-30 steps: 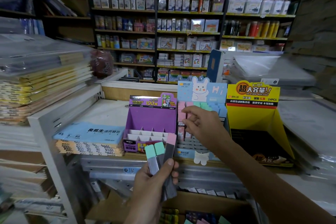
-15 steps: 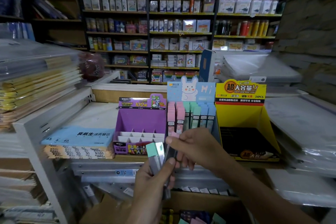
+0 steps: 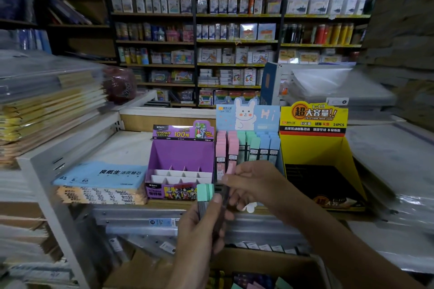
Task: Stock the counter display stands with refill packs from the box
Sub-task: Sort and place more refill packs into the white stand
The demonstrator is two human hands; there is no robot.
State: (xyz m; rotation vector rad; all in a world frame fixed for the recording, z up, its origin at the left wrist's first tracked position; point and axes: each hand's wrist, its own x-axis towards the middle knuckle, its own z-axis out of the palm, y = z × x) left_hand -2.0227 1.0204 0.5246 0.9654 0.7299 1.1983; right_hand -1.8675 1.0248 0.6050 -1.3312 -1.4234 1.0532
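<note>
My left hand [image 3: 199, 239] grips a small bunch of refill packs [image 3: 206, 195] with mint-green caps, held upright in front of the counter. My right hand [image 3: 253, 185] pinches a pink-capped refill pack [image 3: 231, 166] at the right of that bunch, just below the rabbit display stand [image 3: 246, 117]. That stand holds rows of pink, green and blue packs. Left of it a purple display stand [image 3: 183, 155] shows bare white dividers. A yellow display stand [image 3: 314, 145] is at the right. The cardboard box [image 3: 263, 263] with more packs lies below my hands.
A blue-topped stack of loose-leaf paper [image 3: 101, 178] lies left of the purple stand. Wrapped paper stacks [image 3: 47, 105] fill the left shelf, plastic sleeves [image 3: 387, 162] the right. Stocked shelves [image 3: 234, 40] line the back wall.
My right hand came down from the rabbit stand's rows to the bunch in my left hand and now pinches the pink-capped pack. The view shifted slightly.
</note>
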